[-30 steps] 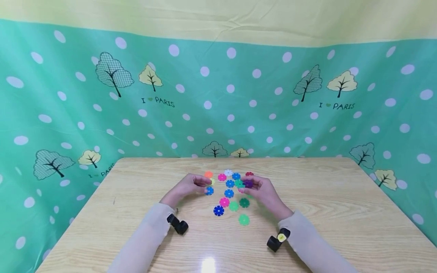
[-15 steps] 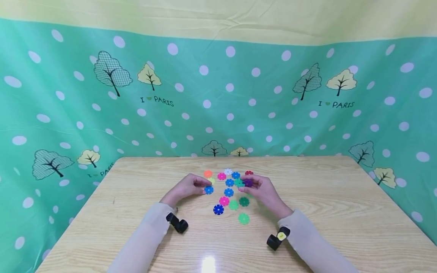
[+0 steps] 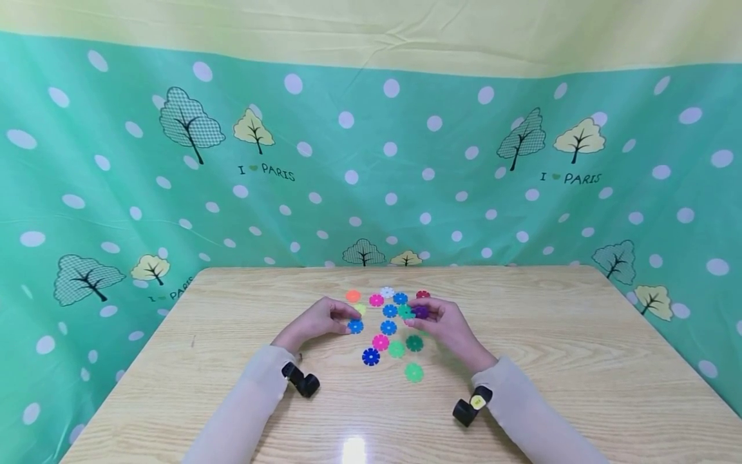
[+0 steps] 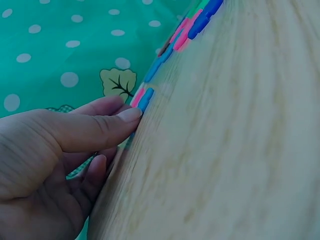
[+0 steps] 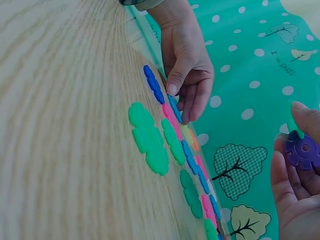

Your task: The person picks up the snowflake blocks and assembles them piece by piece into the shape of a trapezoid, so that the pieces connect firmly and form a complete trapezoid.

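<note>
In the head view my left hand [image 3: 324, 317] pinches the edge of a blue notched building disc [image 3: 355, 327] between thumb and forefinger. The left wrist view shows the thumb lying on that blue disc [image 4: 145, 100], low at the table. On the right, my right hand [image 3: 445, 322] holds a purple notched disc [image 3: 421, 312] with a green disc [image 3: 406, 311] joined to it. From the right wrist, the purple disc [image 5: 298, 154] faces the camera between thumb and fingers; only a sliver of green shows behind the thumb.
Between the hands lie several loose discs, among them a dark blue disc [image 3: 371, 357], a pink disc [image 3: 380, 343] and a light green disc [image 3: 414, 372]. An orange disc [image 3: 353, 296] lies farther back. A dotted curtain [image 3: 371, 161] hangs behind the wooden table [image 3: 551, 386].
The blue disc at my left hand has shifted slightly toward the front, and the left fingertips have dipped with it. My right hand has stayed in place with the purple and green discs.
</note>
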The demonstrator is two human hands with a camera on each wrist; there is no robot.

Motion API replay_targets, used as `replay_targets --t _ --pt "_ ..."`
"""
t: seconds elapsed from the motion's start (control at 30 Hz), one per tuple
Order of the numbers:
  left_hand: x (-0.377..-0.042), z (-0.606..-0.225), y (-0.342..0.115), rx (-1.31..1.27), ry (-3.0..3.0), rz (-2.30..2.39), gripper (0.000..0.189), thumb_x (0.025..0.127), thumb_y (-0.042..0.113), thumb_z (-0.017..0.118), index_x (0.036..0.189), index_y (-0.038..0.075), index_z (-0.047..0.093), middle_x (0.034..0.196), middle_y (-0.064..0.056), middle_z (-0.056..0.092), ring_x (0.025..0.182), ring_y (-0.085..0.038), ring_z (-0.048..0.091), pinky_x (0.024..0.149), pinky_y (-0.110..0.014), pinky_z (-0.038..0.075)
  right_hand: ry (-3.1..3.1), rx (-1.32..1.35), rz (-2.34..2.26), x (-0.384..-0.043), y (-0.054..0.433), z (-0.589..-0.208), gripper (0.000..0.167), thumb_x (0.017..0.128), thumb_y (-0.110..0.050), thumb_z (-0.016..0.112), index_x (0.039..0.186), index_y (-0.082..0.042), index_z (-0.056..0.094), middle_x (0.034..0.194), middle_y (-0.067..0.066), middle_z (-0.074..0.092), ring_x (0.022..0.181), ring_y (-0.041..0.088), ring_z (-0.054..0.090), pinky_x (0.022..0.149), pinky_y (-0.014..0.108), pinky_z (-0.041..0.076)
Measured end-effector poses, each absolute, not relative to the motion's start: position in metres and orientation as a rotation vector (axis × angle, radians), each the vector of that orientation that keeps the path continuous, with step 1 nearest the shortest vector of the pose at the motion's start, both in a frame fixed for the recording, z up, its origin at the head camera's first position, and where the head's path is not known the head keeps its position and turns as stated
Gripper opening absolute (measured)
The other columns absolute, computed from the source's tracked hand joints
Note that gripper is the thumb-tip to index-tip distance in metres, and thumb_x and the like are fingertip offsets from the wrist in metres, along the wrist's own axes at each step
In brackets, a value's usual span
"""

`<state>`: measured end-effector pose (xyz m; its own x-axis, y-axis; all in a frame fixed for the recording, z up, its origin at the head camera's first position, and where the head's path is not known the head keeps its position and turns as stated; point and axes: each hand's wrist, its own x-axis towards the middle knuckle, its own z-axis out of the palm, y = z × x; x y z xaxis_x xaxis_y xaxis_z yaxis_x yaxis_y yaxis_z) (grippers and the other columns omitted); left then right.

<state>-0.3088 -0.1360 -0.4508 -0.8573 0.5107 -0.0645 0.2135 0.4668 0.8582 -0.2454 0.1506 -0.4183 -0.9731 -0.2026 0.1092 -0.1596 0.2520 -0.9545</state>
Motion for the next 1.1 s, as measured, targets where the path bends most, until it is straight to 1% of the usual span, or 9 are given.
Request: replay_targets --t 0.13,0.23,0.33,0.47,0.57,0.73,0.87,1.0,1.1 --pt "-0.3086 -0.4496 -0.1366 0.670 2.395 1.340 0.034 0.082 0.005 0.071 0.115 0.007 0.067 0.114 -0.007 0.067 0.112 -0.024 0.058 0.096 -0.038 0.047 2.444 -0.397 -1.886 -0.2463 0.1522 -0.4177 0.039 0.079 -0.018 0.077 0.113 -0.004 0.065 0.103 0.010 0.068 0.087 0.017 0.066 0.074 0.023 0.054" --pt "-0.3079 -0.4484 -0.1370 0.681 2.389 1.343 0.033 0.082 0.005 0.071 0.115 0.006 0.067 0.114 -0.008 0.067 0.112 -0.025 0.059 0.095 -0.038 0.048 2.440 -0.412 -1.888 -0.2468 0.1527 -0.4170 0.039 0.079 -0.020 0.077 0.113 -0.005 0.065 0.102 0.009 0.068 0.087 0.018 0.066 0.075 0.024 0.054" --pt "-0.3060 -0.4465 -0.1364 0.676 2.398 1.337 0.032 0.083 0.002 0.070 0.114 0.004 0.067 0.113 -0.010 0.067 0.111 -0.027 0.058 0.095 -0.041 0.047 2.436 -0.413 -1.886 -0.2469 0.1524 -0.4167 0.040 0.079 -0.020 0.077 0.113 -0.005 0.065 0.103 0.009 0.068 0.087 0.018 0.066 0.075 0.024 0.054" --pt "-0.3060 -0.4470 -0.1367 0.661 2.420 1.327 0.031 0.082 0.002 0.070 0.113 0.006 0.068 0.112 -0.008 0.067 0.109 -0.025 0.058 0.096 -0.041 0.046 2.444 -0.392 -1.879 -0.2467 0.1517 -0.4164 0.040 0.079 -0.021 0.077 0.113 -0.006 0.065 0.103 0.008 0.068 0.089 0.018 0.065 0.076 0.023 0.054" --pt "-0.3080 -0.4481 -0.1379 0.660 2.439 1.332 0.031 0.079 0.003 0.073 0.110 0.009 0.070 0.109 -0.005 0.067 0.100 -0.020 0.059 0.089 -0.036 0.049 2.445 -0.378 -1.879 -0.2464 0.1513 -0.4159 0.040 0.078 -0.021 0.077 0.113 -0.006 0.066 0.103 0.008 0.068 0.089 0.018 0.065 0.076 0.023 0.054" --pt "-0.3090 -0.4460 -0.1388 0.636 2.488 1.356 0.031 0.075 -0.001 0.076 0.104 0.007 0.072 0.097 -0.003 0.066 0.084 -0.016 0.056 0.076 -0.029 0.050 2.434 -0.382 -1.893 -0.2458 0.1511 -0.4155 0.039 0.078 -0.020 0.077 0.113 -0.006 0.066 0.103 0.008 0.068 0.088 0.017 0.066 0.075 0.023 0.054" --pt "-0.3094 -0.4459 -0.1390 0.552 2.523 1.401 0.029 0.074 -0.002 0.076 0.101 0.006 0.072 0.089 -0.001 0.066 0.078 -0.015 0.056 0.071 -0.028 0.050 2.430 -0.395 -1.893 -0.2467 0.1514 -0.4163 0.040 0.079 -0.020 0.077 0.114 -0.006 0.066 0.103 0.008 0.068 0.088 0.017 0.066 0.075 0.024 0.054" --pt "-0.3100 -0.4478 -0.1377 0.492 2.492 1.477 0.035 0.075 -0.006 0.073 0.108 0.003 0.068 0.093 -0.006 0.066 0.082 -0.016 0.060 0.074 -0.027 0.054 2.420 -0.386 -1.898 -0.2471 0.1519 -0.4178 0.040 0.079 -0.018 0.077 0.114 -0.005 0.065 0.102 0.009 0.068 0.086 0.017 0.066 0.076 0.027 0.055" --pt "-0.3104 -0.4487 -0.1361 0.445 2.464 1.527 0.042 0.076 -0.009 0.070 0.115 0.004 0.064 0.099 -0.008 0.067 0.087 -0.018 0.062 0.077 -0.027 0.055 2.429 -0.389 -1.889 -0.2471 0.1518 -0.4185 0.040 0.079 -0.018 0.077 0.114 -0.004 0.065 0.102 0.010 0.068 0.085 0.017 0.066 0.075 0.027 0.055"
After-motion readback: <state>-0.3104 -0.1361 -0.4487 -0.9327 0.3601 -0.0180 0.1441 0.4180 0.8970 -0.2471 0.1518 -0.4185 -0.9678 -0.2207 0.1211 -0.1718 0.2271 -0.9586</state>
